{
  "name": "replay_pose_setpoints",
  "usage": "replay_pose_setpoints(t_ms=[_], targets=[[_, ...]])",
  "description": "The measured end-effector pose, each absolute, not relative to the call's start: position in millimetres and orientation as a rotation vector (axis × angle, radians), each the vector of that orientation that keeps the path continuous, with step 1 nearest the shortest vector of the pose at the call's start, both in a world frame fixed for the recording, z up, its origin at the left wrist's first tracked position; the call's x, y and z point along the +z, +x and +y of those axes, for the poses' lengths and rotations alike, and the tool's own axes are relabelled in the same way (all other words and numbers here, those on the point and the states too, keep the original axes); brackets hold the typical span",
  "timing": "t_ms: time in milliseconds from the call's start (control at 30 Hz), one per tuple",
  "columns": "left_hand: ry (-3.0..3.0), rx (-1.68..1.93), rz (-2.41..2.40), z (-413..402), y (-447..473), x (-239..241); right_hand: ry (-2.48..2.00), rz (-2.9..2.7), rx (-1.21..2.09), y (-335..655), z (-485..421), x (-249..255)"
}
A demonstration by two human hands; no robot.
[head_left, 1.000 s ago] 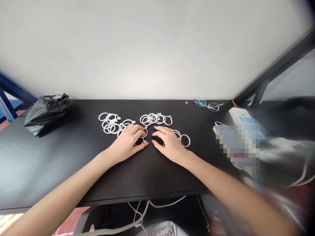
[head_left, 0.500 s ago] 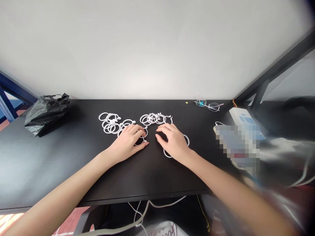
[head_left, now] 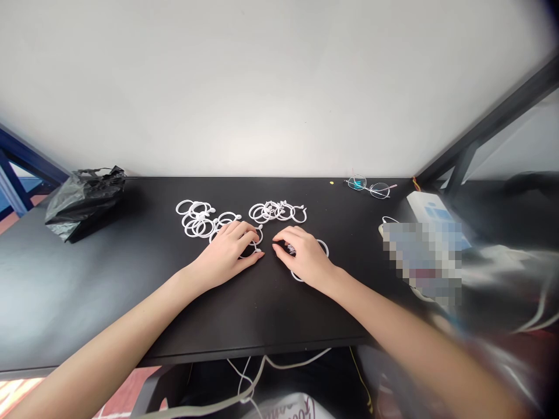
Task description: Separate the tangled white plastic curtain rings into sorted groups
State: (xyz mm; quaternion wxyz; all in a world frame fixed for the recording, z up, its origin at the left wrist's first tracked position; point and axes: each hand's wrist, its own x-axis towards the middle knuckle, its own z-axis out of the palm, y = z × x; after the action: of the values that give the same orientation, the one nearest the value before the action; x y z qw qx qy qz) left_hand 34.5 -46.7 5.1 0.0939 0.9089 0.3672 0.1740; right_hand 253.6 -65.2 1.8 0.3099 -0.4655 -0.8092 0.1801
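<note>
White plastic rings lie in loose heaps on a black desk: one heap at the left, another in the middle. My left hand rests on the desk with its fingers curled over a white ring, thumb and fingertips holding it. My right hand lies just to its right, fingers bent and pinched on a small white ring at the fingertips, covering a few more rings beneath the palm. The two hands' fingertips are almost touching.
A crumpled black plastic bag sits at the desk's far left. A pair of glasses lies at the back right, with a white box and a blurred item beside it. Cables hang below the desk's front edge.
My right hand has drawn back from the middle heap toward my left hand, its fingers curling into a pinch on a ring. My left hand has stayed still.
</note>
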Motion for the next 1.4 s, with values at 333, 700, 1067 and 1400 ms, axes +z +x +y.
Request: replay_pose_setpoints(t_ms=[333,700,1067,1400], targets=[[2.714,0.513,1.084,-46,34,5,-1.217,-2.127,0.447,253,-66,3],[2.692,0.522,1.085,-46,34,4,-1.081,-2.023,0.206,252,-68,9],[2.504,1.017,0.927,-54,41,19,-0.691,-2.0,0.136,248,-76,12],[2.291,0.925,0.899,-56,40,19,-0.307,-2.05,0.372,242,-80,9]])
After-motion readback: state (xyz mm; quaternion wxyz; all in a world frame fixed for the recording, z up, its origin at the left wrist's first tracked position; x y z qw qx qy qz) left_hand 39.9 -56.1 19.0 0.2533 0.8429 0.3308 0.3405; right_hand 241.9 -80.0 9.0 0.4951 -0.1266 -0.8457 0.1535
